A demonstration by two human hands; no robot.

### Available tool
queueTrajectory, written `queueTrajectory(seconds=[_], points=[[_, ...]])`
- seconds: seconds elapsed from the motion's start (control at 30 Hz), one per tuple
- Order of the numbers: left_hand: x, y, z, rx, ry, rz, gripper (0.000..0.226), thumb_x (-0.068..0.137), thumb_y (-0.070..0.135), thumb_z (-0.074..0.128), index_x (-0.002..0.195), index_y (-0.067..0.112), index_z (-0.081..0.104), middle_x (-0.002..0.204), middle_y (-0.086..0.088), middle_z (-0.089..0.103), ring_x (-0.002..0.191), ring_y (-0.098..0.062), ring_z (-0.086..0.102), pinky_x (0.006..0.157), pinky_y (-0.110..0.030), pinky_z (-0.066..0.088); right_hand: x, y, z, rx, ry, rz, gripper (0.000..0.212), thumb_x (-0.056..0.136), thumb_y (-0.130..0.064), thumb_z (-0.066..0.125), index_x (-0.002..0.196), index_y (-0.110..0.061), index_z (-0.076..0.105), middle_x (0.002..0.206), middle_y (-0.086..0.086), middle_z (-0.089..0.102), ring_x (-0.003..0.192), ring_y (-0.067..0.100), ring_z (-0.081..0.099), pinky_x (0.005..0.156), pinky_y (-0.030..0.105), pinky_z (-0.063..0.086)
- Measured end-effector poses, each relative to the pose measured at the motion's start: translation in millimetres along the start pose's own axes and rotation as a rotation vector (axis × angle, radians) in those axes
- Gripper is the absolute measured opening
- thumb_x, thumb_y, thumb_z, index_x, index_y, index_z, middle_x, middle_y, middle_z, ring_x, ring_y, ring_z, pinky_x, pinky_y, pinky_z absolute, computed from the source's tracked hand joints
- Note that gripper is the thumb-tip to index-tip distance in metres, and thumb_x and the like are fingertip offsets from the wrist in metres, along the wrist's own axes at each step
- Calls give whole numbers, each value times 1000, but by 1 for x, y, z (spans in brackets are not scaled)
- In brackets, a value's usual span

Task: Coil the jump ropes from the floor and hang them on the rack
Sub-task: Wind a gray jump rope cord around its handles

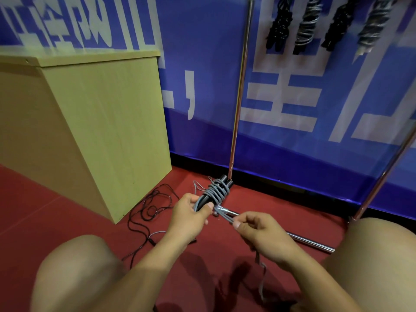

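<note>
Now, at floor level: a person crouches before a rack, one rope half bound.
Grey rope: the grey jump rope is wound in several turns round its two black handles, the bundle held just above the red floor near the rack's foot.
Left hand: the left hand is clamped round the lower end of the bundle, thumb pressed across the handles.
Right hand: the right hand pinches the free run of grey cord between thumb and forefinger, just beside the bundle; the slack trails down past the wrist toward the floor.
Step in hand: wrapping, by the look of it, with cord left to take up.
Next move: likely further turns round the handles, kept taut, then the tail tucked so the coil holds.
Black rope: a second, black jump rope lies loose on the floor beside the wooden cabinet, not yet coiled.
Rack: the metal rack stands against the blue banner; four coiled ropes already hang from its top.
Remaining: judged from this, two ropes to hang.
</note>
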State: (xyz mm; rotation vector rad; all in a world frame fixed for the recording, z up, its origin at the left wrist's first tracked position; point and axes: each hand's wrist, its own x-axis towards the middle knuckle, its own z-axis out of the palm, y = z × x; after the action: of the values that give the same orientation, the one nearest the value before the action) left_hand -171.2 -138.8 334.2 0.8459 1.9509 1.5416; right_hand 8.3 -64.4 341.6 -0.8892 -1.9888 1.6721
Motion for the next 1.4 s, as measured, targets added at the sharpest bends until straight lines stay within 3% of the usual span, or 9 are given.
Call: queueTrajectory(seconds=[0.17,0.23,0.37,0.73,0.93,1.07,1.17,1.27,1.4], points=[[7,-5,4,71,41,50,12,89,13,71,93,14,60,84,-8,74,53,-8,61,57,-21,53,1,1,-5,-192,17,-14,21,92,-29,67,81,-11,66,51,-10,49,48,6,40,49,22,35],[11,-7,4,129,75,58,12,88,17,73,90,17,61,82,-3,73,64,-15,67,66,-30,58,1,3,-8,-241,36,-8,25,91,-32,68,74,-14,63,50,-8,49,47,8,42,49,23,37],[14,-11,2,434,75,104,15,85,27,76,87,24,61,80,10,70,75,-14,67,65,-28,49,1,7,-10,-363,68,-104,15,89,-28,69,76,-21,66,55,-11,52,51,4,44,56,25,41],[-15,-8,3,810,-525,398,12,85,30,68,95,25,64,75,5,64,77,-20,62,69,-34,50,2,8,-9,-547,311,-355,6,85,-22,74,84,-29,73,78,-13,65,81,0,60,69,7,38],[-26,1,-6,571,-742,329,5,86,15,65,89,19,65,71,5,61,62,-7,50,63,-31,44,5,6,-16,-430,327,-154,13,76,-35,82,73,-27,72,69,-12,71,63,-1,61,61,16,46],[-27,20,-16,224,-837,196,15,83,7,66,96,5,73,72,3,64,59,-8,53,59,-22,43,4,-3,-30,-71,148,8,30,69,-38,81,75,-11,70,58,-3,54,51,9,40,48,20,34],[-27,28,-22,-47,-894,107,22,78,13,64,97,4,72,75,-7,68,53,-10,52,44,-18,34,2,-8,-34,139,23,56,17,74,-25,77,72,-12,66,64,4,59,55,12,48,53,23,39],[-27,28,-25,-214,-880,49,25,78,12,63,101,10,72,77,-10,69,53,-9,52,39,-17,26,1,-8,-32,93,11,33,27,80,8,64,67,-16,68,63,7,58,57,16,44,53,26,33],[-26,26,-19,-359,-755,14,28,81,9,61,108,3,67,84,-12,69,55,-10,52,41,-16,30,4,-3,-26,98,41,46,25,93,-6,61,70,-15,63,63,5,54,48,10,40,48,25,32]])
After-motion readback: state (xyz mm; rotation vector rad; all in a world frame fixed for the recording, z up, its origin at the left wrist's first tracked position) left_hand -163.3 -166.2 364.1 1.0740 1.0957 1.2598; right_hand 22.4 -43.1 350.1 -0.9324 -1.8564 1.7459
